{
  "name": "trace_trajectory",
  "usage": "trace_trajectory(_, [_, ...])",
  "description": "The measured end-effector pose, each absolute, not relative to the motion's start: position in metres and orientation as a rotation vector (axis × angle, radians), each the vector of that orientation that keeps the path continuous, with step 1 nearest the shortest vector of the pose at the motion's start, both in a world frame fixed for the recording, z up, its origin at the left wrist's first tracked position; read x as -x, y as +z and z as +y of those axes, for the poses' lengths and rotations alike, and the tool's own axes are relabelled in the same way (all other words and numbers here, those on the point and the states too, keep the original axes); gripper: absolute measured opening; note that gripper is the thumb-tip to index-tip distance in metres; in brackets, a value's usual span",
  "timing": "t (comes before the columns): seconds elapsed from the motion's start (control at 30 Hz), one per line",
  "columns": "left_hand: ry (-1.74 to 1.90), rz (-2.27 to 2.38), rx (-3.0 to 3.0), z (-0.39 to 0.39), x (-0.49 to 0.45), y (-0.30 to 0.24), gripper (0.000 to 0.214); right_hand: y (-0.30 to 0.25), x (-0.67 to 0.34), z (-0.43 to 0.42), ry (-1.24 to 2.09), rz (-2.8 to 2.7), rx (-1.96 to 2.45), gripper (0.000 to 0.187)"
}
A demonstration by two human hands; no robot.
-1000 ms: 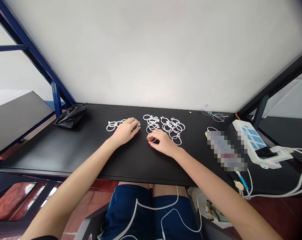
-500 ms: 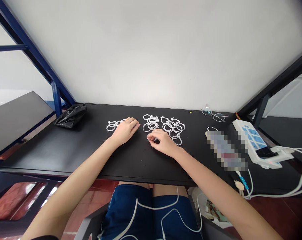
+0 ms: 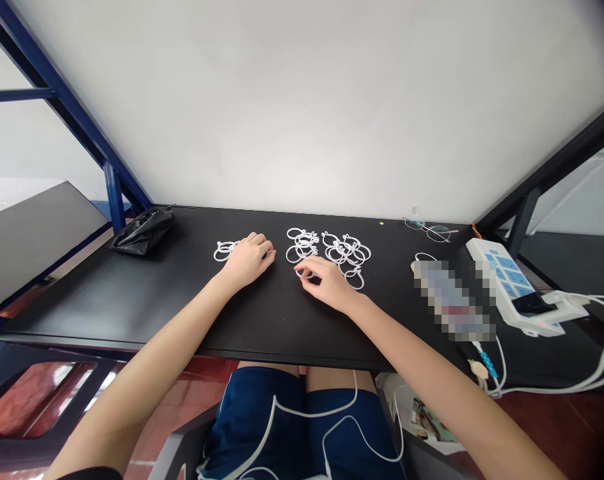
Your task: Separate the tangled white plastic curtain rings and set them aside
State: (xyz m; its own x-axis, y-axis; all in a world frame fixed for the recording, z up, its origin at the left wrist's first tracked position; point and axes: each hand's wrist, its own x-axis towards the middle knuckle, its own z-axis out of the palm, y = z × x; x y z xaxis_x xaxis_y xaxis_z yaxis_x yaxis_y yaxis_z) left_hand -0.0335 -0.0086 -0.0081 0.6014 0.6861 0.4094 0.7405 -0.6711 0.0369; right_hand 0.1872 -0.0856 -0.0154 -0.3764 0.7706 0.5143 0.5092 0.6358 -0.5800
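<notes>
My left hand (image 3: 249, 261) rests at the left group of white rings (image 3: 225, 251), its fingers bent down and curled in. Something pale shows between thumb and fingers, too small to make out. My right hand (image 3: 325, 281) is on the desk in front of the other rings, thumb and forefinger curved round a white ring (image 3: 305, 273) partly hidden by the fingers. Just beyond it lies a middle cluster of white rings (image 3: 302, 245), each with a small knob. To its right is a larger overlapping cluster of white rings (image 3: 348, 251), its near part by my right wrist.
On the black desk (image 3: 282, 327) a black plastic bag (image 3: 143, 231) lies at the far left. Glasses (image 3: 438, 233) sit at the back right. A blurred-out phone-like item (image 3: 452, 300), a white power strip (image 3: 507, 283) and white cables (image 3: 572, 388) occupy the right side.
My left hand has drawn slightly left and its fingers have curled in. My right thumb and forefinger have parted a little, showing more of the ring. The ring clusters look unmoved.
</notes>
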Motion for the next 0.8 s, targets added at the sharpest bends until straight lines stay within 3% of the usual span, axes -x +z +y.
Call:
trace_trajectory(0.5, [-0.556, -1.183, 2.71, -0.0059, 0.0354, -0.0109, 0.028, -0.0175, -0.1893, -0.0822, 0.206, -1.9, 0.993, 0.034])
trace_trajectory(0.8, [-0.534, -1.204, 2.698, -0.0083, 0.0343, -0.0076, 0.024, -0.0126, -0.1902, -0.0826, 0.053, -1.757, 1.004, 0.026])
